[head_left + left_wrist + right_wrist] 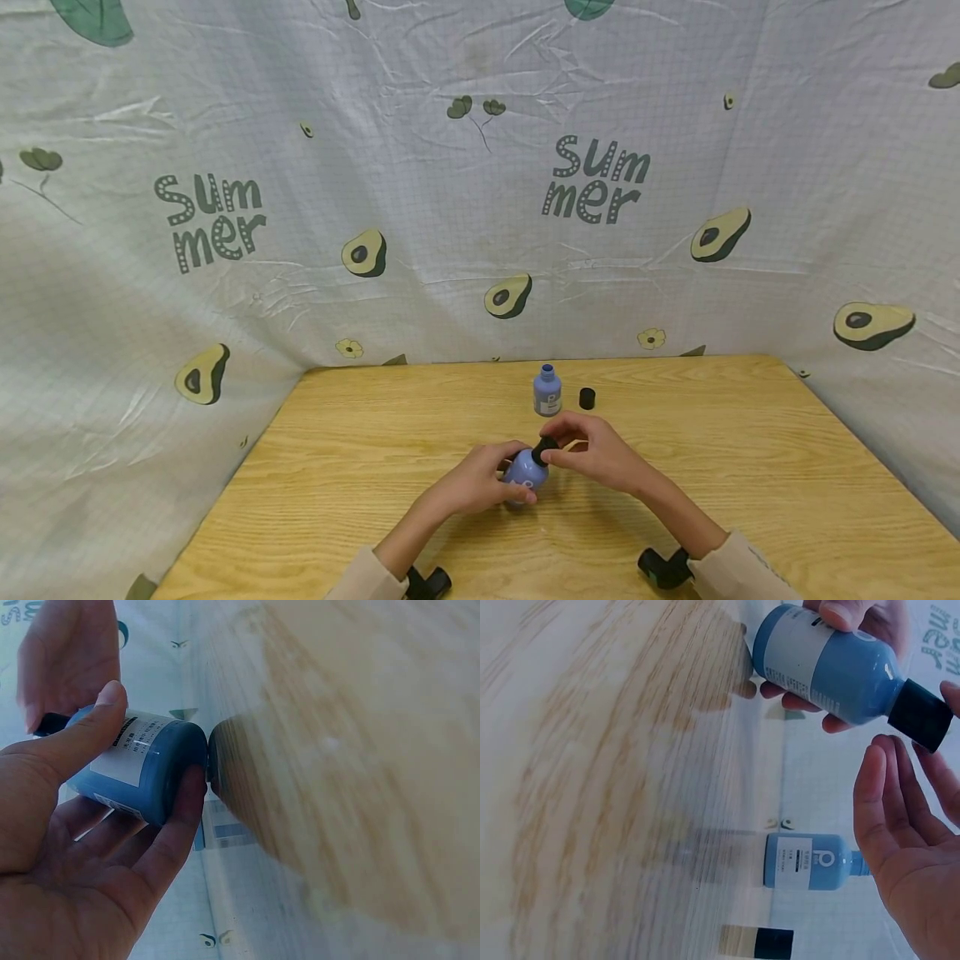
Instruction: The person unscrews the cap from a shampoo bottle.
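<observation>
The left grip (477, 482) is wrapped around the tilted bottle (528, 468), near the tabletop (375, 433). Its long axis points toward the right grip (600, 457), which pinches the black cap (919, 715).

Around the back and sides of a wooden table (360, 442) we see a pale, creased cloth (435, 192), faintly gridded and printed with avocados (507, 296), yellow flowers (651, 338) and grey-green "summer" lettering (596, 180). We find the tabletop light yellow-brown with visible grain, and in the wrist views its glossy surface carries soft, pale reflections.
</observation>
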Motion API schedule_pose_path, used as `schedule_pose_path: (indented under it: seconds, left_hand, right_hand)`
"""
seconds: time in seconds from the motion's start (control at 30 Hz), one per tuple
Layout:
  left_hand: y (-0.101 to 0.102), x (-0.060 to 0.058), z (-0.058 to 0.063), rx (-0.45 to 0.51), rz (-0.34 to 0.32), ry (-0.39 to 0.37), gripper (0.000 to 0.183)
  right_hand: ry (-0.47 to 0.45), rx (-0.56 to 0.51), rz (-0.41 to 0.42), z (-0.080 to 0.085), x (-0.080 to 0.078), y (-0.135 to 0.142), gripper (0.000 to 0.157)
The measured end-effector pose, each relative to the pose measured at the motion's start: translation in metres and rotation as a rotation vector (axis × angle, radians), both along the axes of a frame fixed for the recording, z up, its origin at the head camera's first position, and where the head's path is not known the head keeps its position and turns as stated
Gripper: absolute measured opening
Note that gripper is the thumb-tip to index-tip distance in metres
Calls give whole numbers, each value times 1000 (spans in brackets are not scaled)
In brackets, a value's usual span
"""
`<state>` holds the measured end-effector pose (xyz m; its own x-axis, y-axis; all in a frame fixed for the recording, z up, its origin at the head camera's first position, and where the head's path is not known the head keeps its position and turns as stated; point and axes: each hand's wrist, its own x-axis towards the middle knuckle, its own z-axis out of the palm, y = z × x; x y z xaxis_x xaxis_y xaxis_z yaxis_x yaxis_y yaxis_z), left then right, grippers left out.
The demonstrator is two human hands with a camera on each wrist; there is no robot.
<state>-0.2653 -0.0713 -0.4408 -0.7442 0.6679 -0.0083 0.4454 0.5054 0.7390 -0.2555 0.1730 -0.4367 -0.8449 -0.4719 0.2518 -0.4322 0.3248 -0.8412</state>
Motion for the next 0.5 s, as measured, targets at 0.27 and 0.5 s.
schedule_pose_path:
  seconds: [0.27,0.5]
  left_hand:
    - [2,-1,0,3,4,-4,54]
    - [3,-2,0,8,8,-10,54]
  right_hand:
    - [0,-1,24,1,-3,2,29]
    - [6,-10,56,3,-3,2,32]
